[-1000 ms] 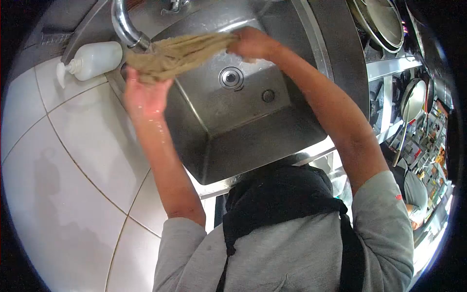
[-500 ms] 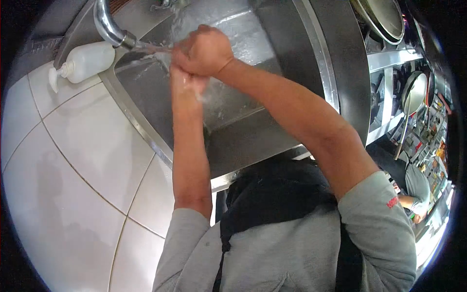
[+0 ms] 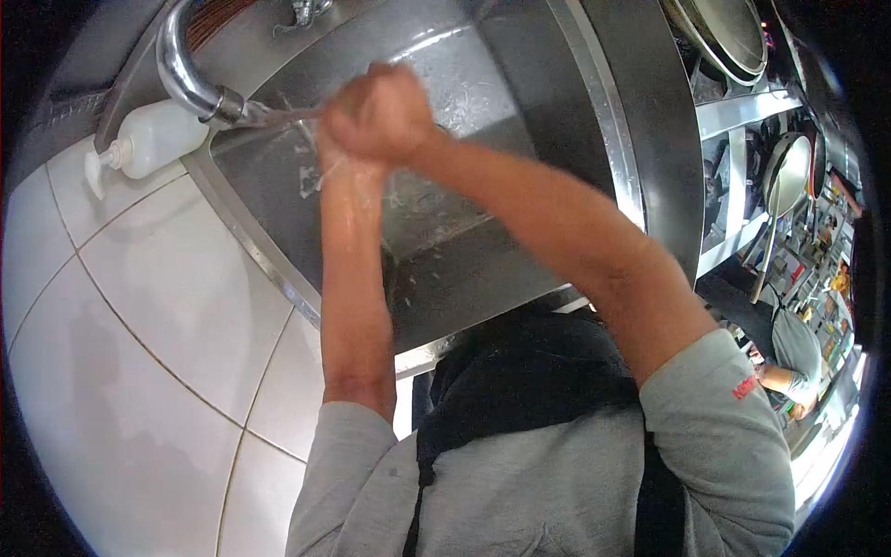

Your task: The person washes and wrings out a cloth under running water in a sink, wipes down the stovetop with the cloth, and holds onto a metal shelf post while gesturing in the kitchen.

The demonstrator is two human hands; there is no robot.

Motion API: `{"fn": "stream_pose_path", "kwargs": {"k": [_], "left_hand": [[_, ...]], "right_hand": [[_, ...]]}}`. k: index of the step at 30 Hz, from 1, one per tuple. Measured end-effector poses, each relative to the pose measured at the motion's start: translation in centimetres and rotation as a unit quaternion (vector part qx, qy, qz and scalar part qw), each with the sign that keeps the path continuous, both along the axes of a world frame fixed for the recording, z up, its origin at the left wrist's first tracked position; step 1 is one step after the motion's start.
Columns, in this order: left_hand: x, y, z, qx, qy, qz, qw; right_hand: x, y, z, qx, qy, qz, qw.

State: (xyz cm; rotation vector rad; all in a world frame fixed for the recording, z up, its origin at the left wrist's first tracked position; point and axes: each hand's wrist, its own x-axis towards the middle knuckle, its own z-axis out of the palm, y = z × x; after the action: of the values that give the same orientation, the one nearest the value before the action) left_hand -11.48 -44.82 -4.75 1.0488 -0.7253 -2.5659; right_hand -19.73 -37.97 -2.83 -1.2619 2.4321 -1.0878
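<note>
Over the sink (image 3: 464,288), the right hand (image 3: 385,111) lies curled across the left hand (image 3: 336,148), the 2 touching where the stream of water (image 3: 283,117) reaches them from the faucet (image 3: 174,60) at the sink's far left corner. Blur covers the right fingers and the left ones are mostly hidden, so I cannot tell whether either set is apart or clamped on anything. Left of the sink, a pump bottle (image 3: 165,139) rests on the tiled counter (image 3: 158,278); well right, a pan (image 3: 791,176).
</note>
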Motion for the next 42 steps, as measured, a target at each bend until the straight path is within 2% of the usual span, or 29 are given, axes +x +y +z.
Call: {"fn": "stream_pose_path", "kwargs": {"k": [1,3,5,7,8,10,11,13,14,16,17,19,21,22,23,24,26,28,30,31,33,34,36,37,38,39,40,41,42], "left_hand": [[-0.8,0.6,1.5,0.129,-0.06,0.046,0.989],[0.4,1.1,2.8,0.125,-0.041,0.055,0.99],[3.2,-1.2,1.3,0.019,-0.078,-0.006,0.997],[4.8,-2.5,4.7,-0.202,-0.303,-0.021,0.931],[5.6,-3.3,5.6,-0.203,-0.3,-0.017,0.932],[7.5,-5.0,6.6,-0.57,-0.315,-0.025,0.758],[8.5,-6.1,6.6,-0.57,-0.314,-0.024,0.759],[8.4,-6.9,8.5,-0.495,-0.215,-0.002,0.842],[8.7,-6.5,9.6,-0.54,-0.268,-0.014,0.798],[8.4,-5.7,12.8,-0.54,-0.276,-0.003,0.795],[8.5,-5.6,13.4,-0.538,-0.288,0.002,0.792],[10.0,-6.7,12.5,-0.522,-0.277,0.005,0.806],[11.5,-7.4,10.6,-0.505,-0.266,0.006,0.821],[11.9,-7.5,9.6,-0.36,-0.188,0.12,0.906],[12.2,-7.6,8.6,-0.198,-0.099,0.228,0.948],[11.5,-6.6,8.3,-0.198,-0.099,0.229,0.948],[8.6,-2.8,7.7,0.031,0.072,0.249,0.965],[5.9,-1.3,5.4,0.095,0.081,0.236,0.964],[5.1,-2.4,1.0,0.115,0.072,0.165,0.977],[5.0,-2.8,-0.3,0.136,0.07,0.089,0.984],[4.4,-2.2,-1.1,0.109,0.01,0.103,0.989],[3.7,-1.4,-1.1,0.086,-0.052,0.115,0.988],[2.3,0.4,-0.1,0.119,-0.033,0.125,0.984],[1.6,1.2,1.5,0.149,-0.016,0.133,0.98],[0.3,1.9,5.1,0.129,-0.116,0.141,0.975],[1.3,1.0,2.3,0.13,-0.115,0.142,0.975],[3.1,-0.4,-2.9,0.121,0.052,0.089,0.987],[3.9,-0.9,-5.8,0.108,0.216,0.032,0.97],[2.1,1.1,0.7,0.131,0.121,0.082,0.98]], "right_hand": [[-1.3,-0.1,-1.0,0.001,0.0,-0.002,1.0],[-3.5,-0.3,-1.8,0.125,-0.034,0.051,0.99],[-5.1,0.7,-0.9,0.183,-0.038,0.082,0.979],[-5.8,4.1,0.5,0.085,0.045,0.156,0.983],[-6.6,5.0,1.1,0.084,0.049,0.159,0.983],[-7.6,6.1,2.9,0.229,0.008,0.216,0.949],[-7.6,6.3,3.9,0.229,0.01,0.217,0.949],[-7.6,6.4,6.8,0.252,0.041,0.199,0.946],[-8.0,6.6,6.9,0.25,0.046,0.199,0.946],[-8.9,7.2,7.2,0.004,0.194,0.162,0.968],[-9.6,7.7,7.7,0.002,0.195,0.164,0.967],[-11.0,7.8,11.5,0.181,0.088,0.158,0.967],[-12.0,8.3,12.1,0.198,0.05,0.162,0.965],[-12.4,8.3,11.3,0.138,-0.038,0.12,0.982],[-13.0,8.2,10.6,0.077,-0.126,0.076,0.986],[-13.2,7.3,9.9,-0.069,-0.401,0.067,0.911],[-8.6,4.2,9.5,-0.156,-0.364,-0.028,0.918],[-3.0,2.0,7.6,-0.066,-0.315,0.094,0.942],[3.3,1.5,7.0,0.137,-0.058,0.275,0.95],[4.6,2.1,6.6,0.135,-0.06,0.276,0.95],[5.6,2.7,5.9,-0.018,0.159,0.279,0.947],[3.7,2.1,6.4,-0.017,0.159,0.277,0.947],[-0.6,0.8,6.6,0.236,-0.02,0.164,0.958],[0.1,1.3,6.0,0.236,-0.027,0.161,0.958],[0.9,1.8,5.0,0.145,0.017,0.127,0.981],[1.4,2.2,4.5,0.052,0.065,0.096,0.992],[2.1,2.5,4.8,-0.052,0.187,0.099,0.976],[1.3,2.3,4.8,-0.049,0.189,0.098,0.976],[0.2,1.8,4.9,-0.025,0.189,0.101,0.976]]}}
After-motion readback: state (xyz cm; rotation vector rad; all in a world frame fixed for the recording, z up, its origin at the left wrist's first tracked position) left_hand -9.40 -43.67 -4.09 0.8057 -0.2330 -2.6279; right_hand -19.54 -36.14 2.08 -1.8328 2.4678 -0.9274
